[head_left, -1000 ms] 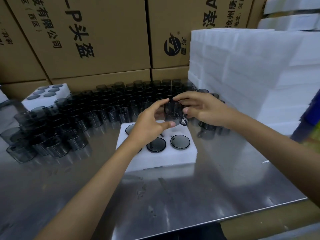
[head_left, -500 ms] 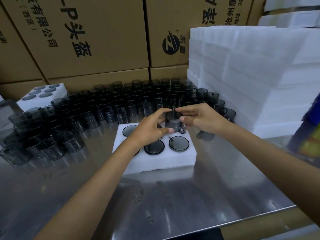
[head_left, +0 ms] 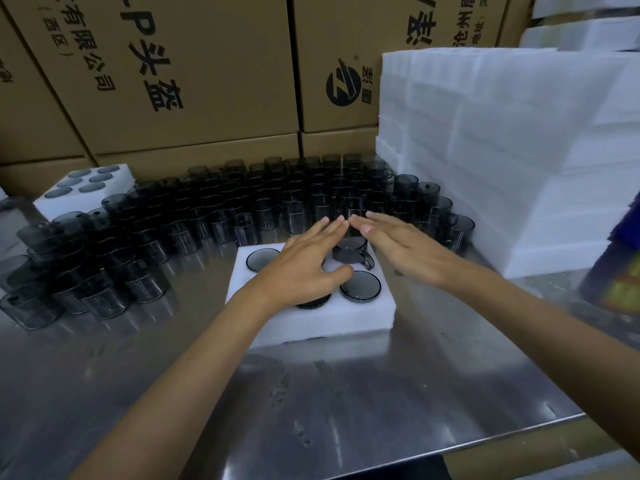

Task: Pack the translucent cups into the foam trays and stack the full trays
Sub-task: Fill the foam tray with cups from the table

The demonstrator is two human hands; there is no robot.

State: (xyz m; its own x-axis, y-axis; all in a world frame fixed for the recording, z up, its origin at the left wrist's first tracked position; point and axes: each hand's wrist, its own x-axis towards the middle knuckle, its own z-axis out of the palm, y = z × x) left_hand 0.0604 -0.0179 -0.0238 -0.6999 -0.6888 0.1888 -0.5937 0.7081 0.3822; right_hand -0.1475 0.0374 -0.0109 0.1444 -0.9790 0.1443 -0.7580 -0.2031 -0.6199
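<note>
- Upper left of the frame: a full foam tray (head_left: pixel 86 199) sits on the tabletop (head_left: pixel 346 393) against the cardboard boxes (head_left: pixel 194 74), its pockets filled with dark discs.
- Left and centre, in the middle band: a dense field of loose translucent cups (head_left: pixel 214 216) stands upright, curving round behind the working foam tray (head_left: pixel 311 327), near to it but apart.
- Centre: the working tray lies flat; seated cups show as dark rounds at its far left (head_left: pixel 262 259) and near right (head_left: pixel 360 289).
- Left hand (head_left: pixel 304 268): fingers straight and close together, laid palm-down over the middle of the tray, thumb resting on foam by the near-right cup. It holds nothing.
- The handled cup (head_left: pixel 351 252) stands in the far-right pocket, upright axis, still proud of the foam, handle pointing right. It lies directly beneath the meeting fingertips of both hands.
- Right hand (head_left: pixel 405 247): fingers straight, flattened, reaching in from the right above that cup; whether they touch its rim cannot be told.
- Judgement: a downward press should seat it, and both hands are about equally near.
- Right of frame: a tall stack of white foam trays (head_left: pixel 502 150).
</note>
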